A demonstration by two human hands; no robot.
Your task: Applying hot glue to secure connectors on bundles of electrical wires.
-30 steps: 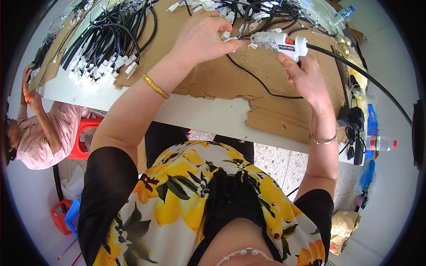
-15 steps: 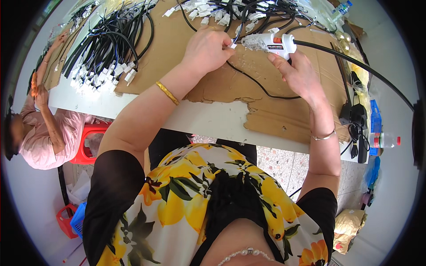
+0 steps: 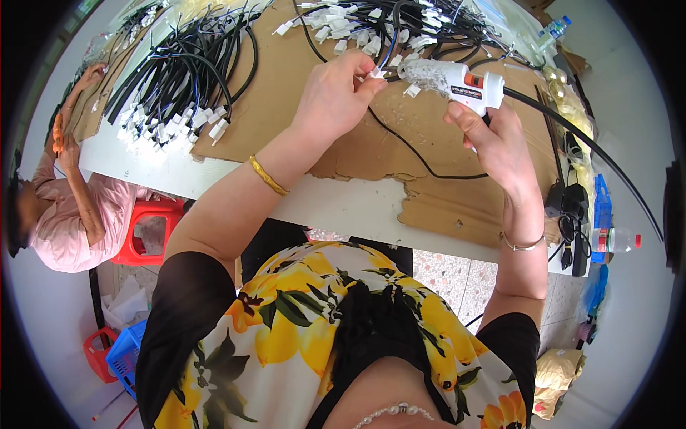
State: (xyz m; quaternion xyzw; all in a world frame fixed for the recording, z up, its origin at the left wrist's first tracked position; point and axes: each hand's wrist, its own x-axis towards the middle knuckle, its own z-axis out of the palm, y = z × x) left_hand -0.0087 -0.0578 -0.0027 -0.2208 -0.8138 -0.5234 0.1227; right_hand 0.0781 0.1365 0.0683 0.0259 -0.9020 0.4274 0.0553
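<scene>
In my right hand (image 3: 489, 139) is a white hot glue gun (image 3: 461, 80), its nozzle end pointing left and a thick black cord running off to the right. My left hand (image 3: 336, 93) pinches a small white plug connector (image 3: 376, 74) on a cable between thumb and fingertips, just left of the nozzle. Whether the nozzle touches the connector I cannot tell. Beyond my hands lies a pile of black cables with white connectors (image 3: 343, 27). A loose black cable (image 3: 414, 151) curves across the cardboard below the gun.
Torn brown cardboard (image 3: 457, 207) covers much of the white table (image 3: 343, 196). A bundle of black cables (image 3: 204, 61) lies at the left. Black power adapters (image 3: 572, 200) sit at the right edge. Another person (image 3: 86, 222) sits at the far left beside a red stool (image 3: 153, 229).
The glue gun and my right hand have shifted right and slightly nearer. My left hand still pinches the connector. The view has moved slightly.
</scene>
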